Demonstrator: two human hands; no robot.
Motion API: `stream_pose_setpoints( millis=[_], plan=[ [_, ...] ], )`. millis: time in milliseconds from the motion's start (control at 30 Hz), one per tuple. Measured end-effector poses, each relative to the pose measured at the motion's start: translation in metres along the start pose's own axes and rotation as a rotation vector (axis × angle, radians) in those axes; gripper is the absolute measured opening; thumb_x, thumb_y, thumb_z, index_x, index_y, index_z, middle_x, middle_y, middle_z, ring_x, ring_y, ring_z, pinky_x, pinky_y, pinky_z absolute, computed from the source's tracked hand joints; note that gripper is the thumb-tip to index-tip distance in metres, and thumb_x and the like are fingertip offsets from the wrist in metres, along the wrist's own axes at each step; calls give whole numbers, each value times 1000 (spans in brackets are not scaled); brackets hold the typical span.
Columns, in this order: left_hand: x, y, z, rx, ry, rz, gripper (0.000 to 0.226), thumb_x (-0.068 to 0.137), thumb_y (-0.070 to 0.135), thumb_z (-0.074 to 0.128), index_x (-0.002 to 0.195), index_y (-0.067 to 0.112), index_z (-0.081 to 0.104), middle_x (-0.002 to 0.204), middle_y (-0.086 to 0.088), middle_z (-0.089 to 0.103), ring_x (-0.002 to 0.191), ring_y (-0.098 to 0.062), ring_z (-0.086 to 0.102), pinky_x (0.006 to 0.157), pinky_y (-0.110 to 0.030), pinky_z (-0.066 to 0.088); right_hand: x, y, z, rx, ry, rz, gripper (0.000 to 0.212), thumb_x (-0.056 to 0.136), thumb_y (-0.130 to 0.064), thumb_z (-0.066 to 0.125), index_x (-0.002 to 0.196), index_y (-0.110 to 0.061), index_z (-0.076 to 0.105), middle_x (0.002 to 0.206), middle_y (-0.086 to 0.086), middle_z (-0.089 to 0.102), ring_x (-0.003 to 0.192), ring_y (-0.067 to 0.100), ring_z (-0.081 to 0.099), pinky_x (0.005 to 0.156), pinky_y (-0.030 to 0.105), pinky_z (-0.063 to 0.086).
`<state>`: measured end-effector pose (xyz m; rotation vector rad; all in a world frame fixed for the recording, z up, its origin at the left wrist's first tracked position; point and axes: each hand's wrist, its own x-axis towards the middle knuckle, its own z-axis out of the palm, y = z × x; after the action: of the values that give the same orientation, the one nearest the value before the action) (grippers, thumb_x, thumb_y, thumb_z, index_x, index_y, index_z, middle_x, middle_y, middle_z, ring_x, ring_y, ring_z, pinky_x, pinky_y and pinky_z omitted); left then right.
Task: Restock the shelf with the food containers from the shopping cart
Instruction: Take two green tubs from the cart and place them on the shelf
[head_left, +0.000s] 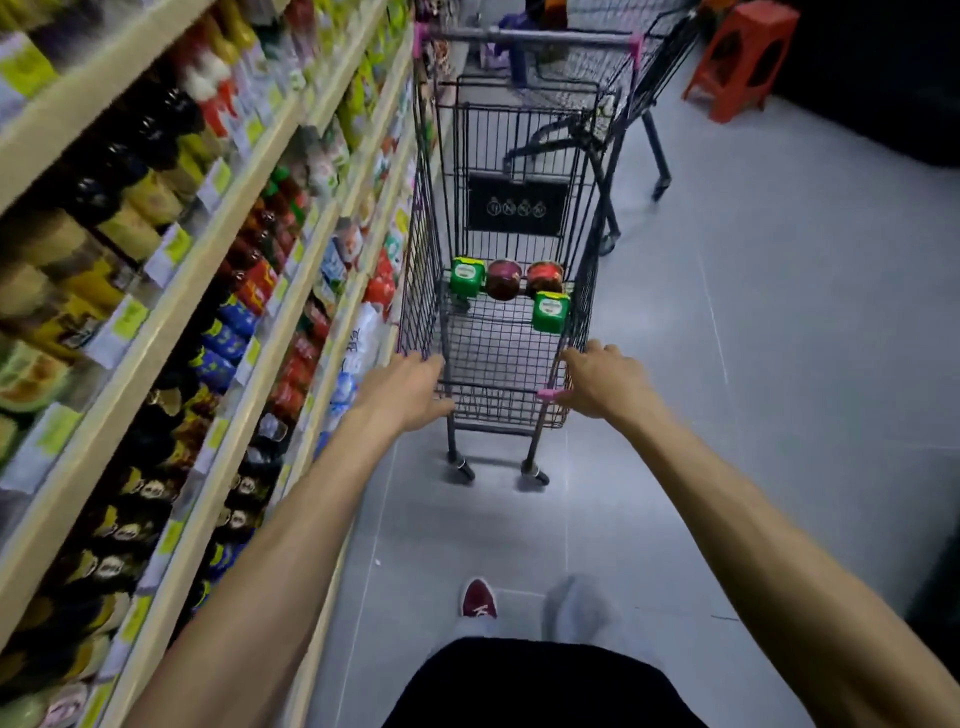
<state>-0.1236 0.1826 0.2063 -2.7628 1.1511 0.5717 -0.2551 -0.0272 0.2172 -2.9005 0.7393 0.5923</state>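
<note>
Both hands hold the cart (493, 385) at its near rim. The left hand (402, 387) curls its fingers over the corner at 9 o'clock, the right hand (602, 382) over the corner at 3 o'clock. At 12 o'clock, on the basket floor, lie two green tubs (550, 312) and two dark jars (504, 280). The jars look like glass, so probably heavy, slick and breakable, and best gripped round the body. The tubs seem light and stiff and could be taken by their flat sides. The shelf (171, 314) stands at 9 o'clock.

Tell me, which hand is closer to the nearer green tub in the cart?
Right. The right hand holds the cart rim close by the nearer green tub; the left hand holds the opposite corner, across the basket.
</note>
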Motion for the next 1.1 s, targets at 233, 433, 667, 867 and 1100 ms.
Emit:
stream_pose_setpoints(
  millis=[233,433,667,867,1100],
  plan=[
    [104,-7,-1,-22,-52,-7,55,92,50,59,133,15,50,131,-10,58,119,-30,56,91,-49,53,105,24,5,166,-104,-8,57,91,-51,65,133,-14,52,131,14,55,117,33,57,94,47,51],
    [204,3,-8,-100,-102,-75,58,92,41,63,140,15,41,131,-11,57,116,-30,59,93,-49,53,214,51,-1,183,-159,-73,53,92,-45,65,131,-12,52,131,15,55,116,34,57,94,46,51],
    [307,10,-11,-163,-229,-185,61,96,42,59,146,15,38,140,-14,52,127,-35,49,95,-46,48,320,73,-5,149,-286,-144,49,96,-43,60,130,-9,52,131,17,56,119,35,55,91,42,50],
    [371,0,10,-213,-302,-237,56,96,40,58,141,10,42,137,-17,54,125,-35,50,94,-45,48,378,76,25,280,-393,-10,51,96,-37,61,135,-8,47,132,18,54,120,35,53,92,42,49],
    [442,-25,65,-285,-255,-305,54,91,44,59,135,14,48,130,-16,59,119,-37,55,92,-53,51,433,66,72,408,-403,202,69,96,-38,63,147,-3,33,139,21,48,127,37,50,102,46,47]
  ],
)
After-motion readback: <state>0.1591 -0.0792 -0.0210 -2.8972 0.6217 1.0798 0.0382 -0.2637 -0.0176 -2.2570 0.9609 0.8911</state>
